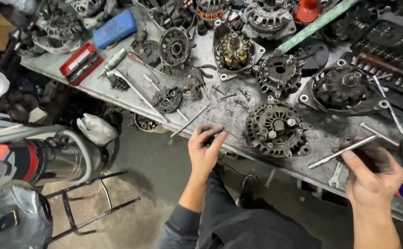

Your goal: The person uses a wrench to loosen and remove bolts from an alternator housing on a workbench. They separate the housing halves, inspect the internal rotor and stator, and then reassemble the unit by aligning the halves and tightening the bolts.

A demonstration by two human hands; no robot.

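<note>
Dark trouser leg [252,226] at the bottom, concrete floor [155,170] under it, oily and grey. Bottom left: a red-and-steel shop vac [22,159] w/ ribbed hose, and a black metal frame [91,203] on the floor.

Left hand [204,150] at the near edge of the metal workbench [321,138], fingers curled round sth small and dark, can't tell what. Right hand [372,175] clamped on a long steel rod [344,151]: it sits over the bench's near right edge, long axis slanting, free end pointing left and slightly toward the person, far end up-right. A 2nd bare rod [379,134] lies just beyond it. One small wrench [335,175] hangs at the bench edge by that hand.

Bench top is scuffed, dusted w/ metal grit, loose bolts scattered mid-bench.

Closest unit: one alternator [276,129], vents up, between the 2 hands. Behind it, 3 more housings in a row: an open one showing copper windings [234,51], a dark end frame [280,74], a big case w/ pulley shaft [342,90]. Further alternators crowd the far edge, too jumbled to count.

Far left: 1 red tool case [81,63], 1 blue case [115,28]. Far right: socket tray [390,50]. One green bar [319,24] runs diagonally at the back.
</note>
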